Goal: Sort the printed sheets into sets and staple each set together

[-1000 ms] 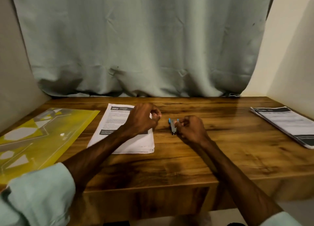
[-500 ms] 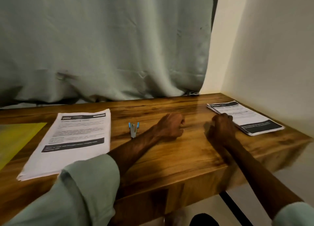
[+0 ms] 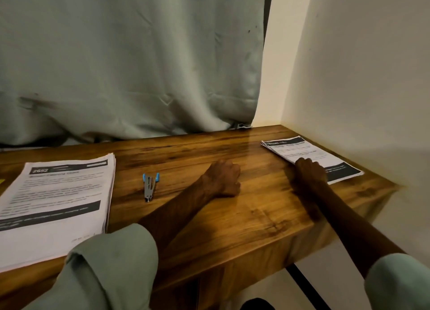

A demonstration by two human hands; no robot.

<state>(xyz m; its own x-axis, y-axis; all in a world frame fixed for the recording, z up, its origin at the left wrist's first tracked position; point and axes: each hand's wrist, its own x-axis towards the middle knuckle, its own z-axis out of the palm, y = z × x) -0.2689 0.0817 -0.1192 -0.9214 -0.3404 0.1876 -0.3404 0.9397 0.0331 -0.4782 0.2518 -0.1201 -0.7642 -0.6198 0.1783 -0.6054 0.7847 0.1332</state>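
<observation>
Left grip point(image 3: 222, 178) clenched and empty, on the desk point(image 3: 256, 216) right of the stapler point(image 3: 150, 186); right grip point(image 3: 310, 173), farther right, touches a thin set point(image 3: 290, 150), grasp unclear; thick stack point(image 3: 58, 205) lies left of the stapler

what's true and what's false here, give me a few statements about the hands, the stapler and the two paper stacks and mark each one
1. The right hand rests on the small stack near the wall. True.
2. The left hand holds the stapler. False: the stapler lies by itself on the desk, and the left hand is a fist resting on the wood apart from it.
3. The stapler lies between the large stack and the left hand. True.
4. The large stack sits at the wall end of the desk. False: it lies at the opposite, left end. The small stack is the one by the wall.
</observation>
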